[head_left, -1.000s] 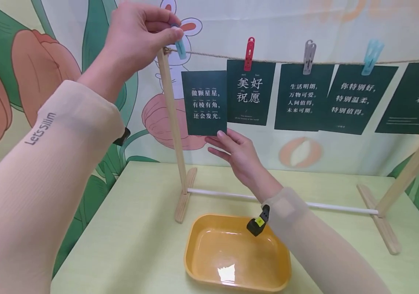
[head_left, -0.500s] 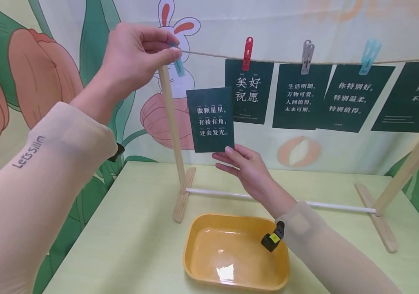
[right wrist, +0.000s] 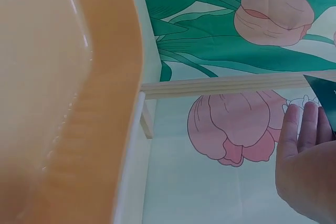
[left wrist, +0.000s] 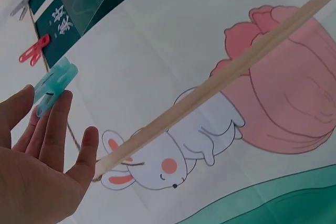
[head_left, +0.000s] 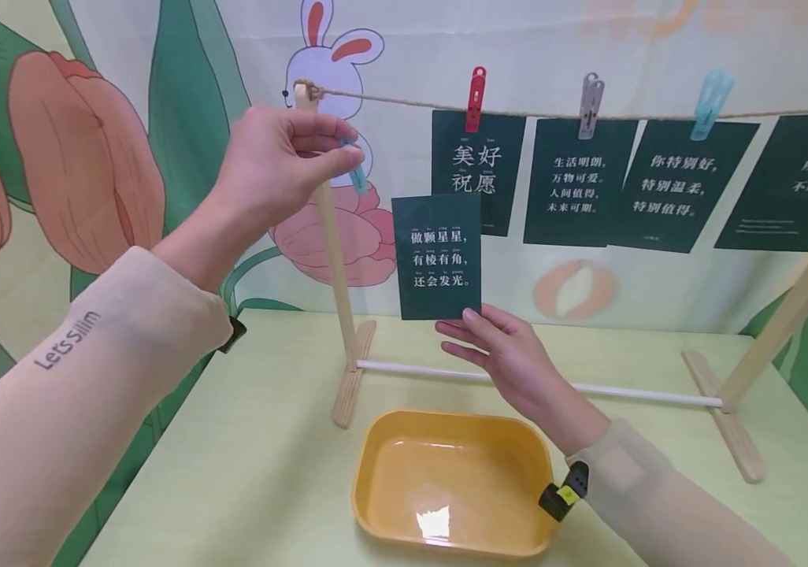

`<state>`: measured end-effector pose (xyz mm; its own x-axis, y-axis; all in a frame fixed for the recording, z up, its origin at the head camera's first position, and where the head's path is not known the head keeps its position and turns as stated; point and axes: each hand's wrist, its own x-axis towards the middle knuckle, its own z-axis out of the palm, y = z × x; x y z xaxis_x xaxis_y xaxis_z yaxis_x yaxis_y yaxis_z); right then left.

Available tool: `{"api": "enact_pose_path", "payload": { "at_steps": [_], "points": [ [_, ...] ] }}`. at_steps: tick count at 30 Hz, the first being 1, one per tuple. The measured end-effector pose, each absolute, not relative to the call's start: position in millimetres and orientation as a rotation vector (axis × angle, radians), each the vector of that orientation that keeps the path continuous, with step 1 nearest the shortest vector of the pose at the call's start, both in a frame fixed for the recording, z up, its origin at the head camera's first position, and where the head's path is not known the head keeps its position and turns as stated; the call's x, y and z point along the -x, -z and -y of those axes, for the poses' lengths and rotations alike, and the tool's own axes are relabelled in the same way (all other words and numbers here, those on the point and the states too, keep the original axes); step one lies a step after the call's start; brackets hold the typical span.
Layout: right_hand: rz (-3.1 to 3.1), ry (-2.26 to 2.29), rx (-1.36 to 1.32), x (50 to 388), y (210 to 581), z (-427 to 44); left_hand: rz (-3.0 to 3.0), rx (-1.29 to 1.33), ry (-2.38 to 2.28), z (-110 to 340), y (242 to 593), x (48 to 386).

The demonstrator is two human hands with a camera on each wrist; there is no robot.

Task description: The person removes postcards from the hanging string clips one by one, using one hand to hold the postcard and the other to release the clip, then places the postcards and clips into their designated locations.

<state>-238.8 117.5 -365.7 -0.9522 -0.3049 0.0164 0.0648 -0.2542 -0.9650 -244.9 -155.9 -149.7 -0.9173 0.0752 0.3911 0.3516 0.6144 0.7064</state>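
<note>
My left hand (head_left: 279, 169) pinches a light blue clothespin (head_left: 357, 175) between thumb and fingers, just below the string's left end. In the left wrist view the same clothespin (left wrist: 55, 85) sits at the fingertips, apart from the string. With thumb and fingers my right hand (head_left: 503, 346) pinches the lower right corner of a dark green card (head_left: 438, 256) with white Chinese lettering. The card is held upright in front of a hanging card (head_left: 478, 157), hiding that one's lower left part. In the right wrist view only the edge of the held card (right wrist: 324, 98) shows.
A twine string (head_left: 390, 101) runs between two wooden posts (head_left: 333, 252). Several cards hang from it by red (head_left: 476, 98), grey (head_left: 591, 106) and blue clothespins (head_left: 712, 106). A yellow tray (head_left: 454, 480) stands on the table before a white crossbar (head_left: 645, 395).
Both hands have come down from the string. The card has moved down and to the right, and now overlaps the red-pinned card. The left hand still holds its clothespin.
</note>
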Motion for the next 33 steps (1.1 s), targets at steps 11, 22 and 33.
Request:
{"api": "enact_pose_path", "payload": {
  "at_steps": [11,22,33],
  "points": [
    [-1.779,2.3,0.286,221,372,-147,2.549,0.327,1.337,144,182,237],
    [-1.712,2.355,0.183,204,378,-175,2.57,0.347,1.458,136,224,235],
    [-1.731,2.365,0.087,188,386,-201,2.708,0.389,1.482,135,276,232]
  ]
}}
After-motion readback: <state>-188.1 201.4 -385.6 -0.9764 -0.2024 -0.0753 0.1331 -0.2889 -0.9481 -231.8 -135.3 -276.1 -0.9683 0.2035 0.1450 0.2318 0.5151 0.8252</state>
